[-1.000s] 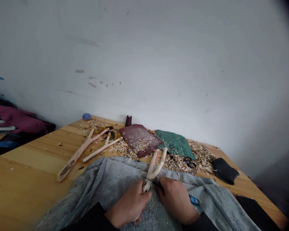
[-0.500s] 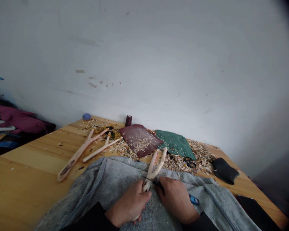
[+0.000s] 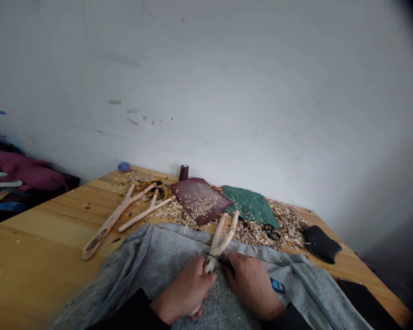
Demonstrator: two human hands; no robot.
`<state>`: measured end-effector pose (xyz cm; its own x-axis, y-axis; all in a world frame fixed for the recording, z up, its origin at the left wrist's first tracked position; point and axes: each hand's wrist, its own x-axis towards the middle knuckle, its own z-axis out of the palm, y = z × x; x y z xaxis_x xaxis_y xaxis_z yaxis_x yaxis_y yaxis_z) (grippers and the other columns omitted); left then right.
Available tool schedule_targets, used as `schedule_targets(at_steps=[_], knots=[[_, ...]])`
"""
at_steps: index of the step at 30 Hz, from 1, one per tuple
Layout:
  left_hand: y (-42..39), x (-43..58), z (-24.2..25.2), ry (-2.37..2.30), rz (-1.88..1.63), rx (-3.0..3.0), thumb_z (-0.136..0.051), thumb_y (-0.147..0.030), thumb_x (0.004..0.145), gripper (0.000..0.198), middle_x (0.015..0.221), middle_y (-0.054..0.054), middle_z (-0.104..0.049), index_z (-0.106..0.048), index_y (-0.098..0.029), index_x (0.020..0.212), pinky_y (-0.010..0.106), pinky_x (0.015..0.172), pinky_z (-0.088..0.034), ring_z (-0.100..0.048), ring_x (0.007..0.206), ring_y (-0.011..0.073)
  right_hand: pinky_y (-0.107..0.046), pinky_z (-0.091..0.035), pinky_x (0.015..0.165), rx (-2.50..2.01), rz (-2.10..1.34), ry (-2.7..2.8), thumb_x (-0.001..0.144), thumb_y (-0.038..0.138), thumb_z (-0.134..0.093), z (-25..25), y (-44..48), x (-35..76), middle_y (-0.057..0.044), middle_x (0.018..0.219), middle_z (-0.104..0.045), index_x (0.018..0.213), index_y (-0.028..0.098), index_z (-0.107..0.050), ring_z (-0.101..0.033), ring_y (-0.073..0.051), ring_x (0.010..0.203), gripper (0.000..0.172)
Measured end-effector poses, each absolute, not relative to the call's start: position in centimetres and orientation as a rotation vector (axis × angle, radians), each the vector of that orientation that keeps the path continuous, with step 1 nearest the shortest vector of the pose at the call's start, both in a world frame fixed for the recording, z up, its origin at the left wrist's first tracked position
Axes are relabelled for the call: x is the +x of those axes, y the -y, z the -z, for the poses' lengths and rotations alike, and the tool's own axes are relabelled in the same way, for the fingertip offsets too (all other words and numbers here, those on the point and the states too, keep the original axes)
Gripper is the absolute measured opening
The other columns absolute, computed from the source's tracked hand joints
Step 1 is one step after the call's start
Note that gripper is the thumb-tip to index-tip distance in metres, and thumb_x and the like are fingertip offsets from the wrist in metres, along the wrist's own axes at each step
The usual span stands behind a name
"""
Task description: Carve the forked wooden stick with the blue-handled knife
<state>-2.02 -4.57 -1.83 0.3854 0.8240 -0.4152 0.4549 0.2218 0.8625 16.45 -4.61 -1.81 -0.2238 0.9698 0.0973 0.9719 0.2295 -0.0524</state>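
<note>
My left hand [image 3: 189, 289] is wrapped round the lower end of a peeled forked stick [image 3: 223, 246], whose two prongs point away from me. In my right hand [image 3: 252, 285] is a knife [image 3: 212, 255], its thin dark blade lying across the stick just below the fork. A blue handle end [image 3: 277, 286] shows behind the right hand; most of the handle is hidden by the fingers. Both hands are over a grey cloth [image 3: 165, 256] sprinkled with wood shavings, spread across my front and the table edge.
Two more peeled forked sticks, a large one [image 3: 107, 223] and a slimmer one [image 3: 142, 214], lie on the wooden table [image 3: 37, 243]. Behind are maroon [image 3: 198, 197] and green [image 3: 249, 201] sheets, heaped shavings [image 3: 289, 222] and a thread spool [image 3: 183, 173]. A black curved piece [image 3: 321, 244] lies right.
</note>
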Motion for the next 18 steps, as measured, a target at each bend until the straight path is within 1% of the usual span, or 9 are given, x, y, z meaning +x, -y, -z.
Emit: schedule_targets(at_steps=[5,9,15,18], knots=[[4.46,-2.05,2.29,-1.237,-0.372,1.391,-0.043,-0.031,0.096,0.009,0.063,-0.010,-0.047,-0.040,-0.024,0.092,0.017,0.030,-0.032,-0.043,0.032,0.0061,-0.029,-0.037,0.064,-1.905,0.036,2.378,0.093,0.024,-0.056,1.62,4.58,16.34,-0.003,0.086,-0.075,0.089,0.023,-0.068,-0.070,-0.021,0.079,0.013],[4.51,-2.10,2.12,-1.228,-0.389,1.382,-0.046,-0.036,0.096,0.014,0.064,-0.010,-0.046,-0.039,-0.024,0.091,0.016,0.030,-0.030,-0.043,0.032,0.0052,-0.029,-0.036,0.064,-1.889,0.041,2.379,0.093,0.025,-0.056,1.76,4.54,16.35,-0.003,0.087,-0.075,0.090,0.023,-0.068,-0.070,-0.021,0.080,0.013],[4.49,-2.08,1.72,-1.229,-0.370,1.382,-0.044,-0.033,0.097,0.011,0.063,-0.010,-0.046,-0.040,-0.024,0.092,0.016,0.030,-0.031,-0.043,0.033,0.0054,-0.029,-0.036,0.064,-1.891,0.044,2.382,0.093,0.025,-0.057,1.69,4.60,16.38,-0.002,0.087,-0.075,0.089,0.024,-0.068,-0.070,-0.020,0.080,0.012],[4.57,-2.08,1.58,-1.233,-0.371,1.381,-0.044,-0.033,0.097,0.012,0.063,-0.010,-0.046,-0.039,-0.024,0.091,0.016,0.031,-0.031,-0.043,0.032,0.0048,-0.029,-0.036,0.063,-1.932,0.098,2.341,0.096,0.028,-0.054,1.57,4.38,16.64,-0.003,0.088,-0.075,0.090,0.023,-0.068,-0.071,-0.021,0.081,0.015]])
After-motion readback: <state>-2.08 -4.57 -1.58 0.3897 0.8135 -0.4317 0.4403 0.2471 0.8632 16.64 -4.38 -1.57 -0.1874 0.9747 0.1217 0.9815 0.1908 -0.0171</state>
